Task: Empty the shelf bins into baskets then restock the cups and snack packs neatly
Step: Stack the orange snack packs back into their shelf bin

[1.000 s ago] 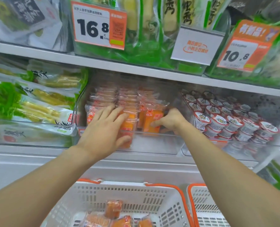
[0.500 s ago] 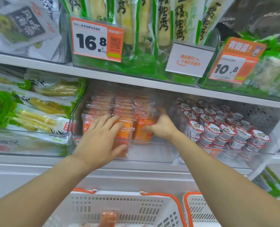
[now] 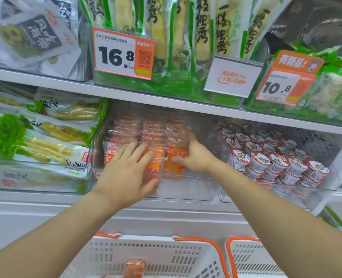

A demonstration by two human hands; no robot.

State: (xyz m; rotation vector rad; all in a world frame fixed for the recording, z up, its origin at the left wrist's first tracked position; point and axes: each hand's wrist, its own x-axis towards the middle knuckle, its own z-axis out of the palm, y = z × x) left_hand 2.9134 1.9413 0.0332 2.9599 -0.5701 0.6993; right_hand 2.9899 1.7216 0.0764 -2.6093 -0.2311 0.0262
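Observation:
Orange snack packs [image 3: 130, 133] stand in three rows inside a clear shelf bin [image 3: 186, 189] on the middle shelf. My left hand [image 3: 126, 175] lies flat with straight fingers against the front packs of the left and middle rows. My right hand [image 3: 197, 157] presses along the right side of the right row, its thumb across the front pack. To the right, small lidded cups [image 3: 276, 159] fill a second clear bin. Below stand two white baskets with orange rims, the left basket [image 3: 166, 255] and the right basket [image 3: 252, 257]. One orange pack [image 3: 135, 266] lies in the left basket.
Green and yellow vegetable bags [image 3: 36, 141] fill the bin at the left. The upper shelf holds green bamboo-shoot bags [image 3: 176, 37] behind price tags 16.8 [image 3: 124, 53] and 10.8 [image 3: 284, 87]. A white shelf ledge [image 3: 166, 215] runs between bins and baskets.
My view has tilted upward, so the baskets sit lower. My right hand has uncurled and slid deeper along the right row of packs. My left hand stays flat on the front packs.

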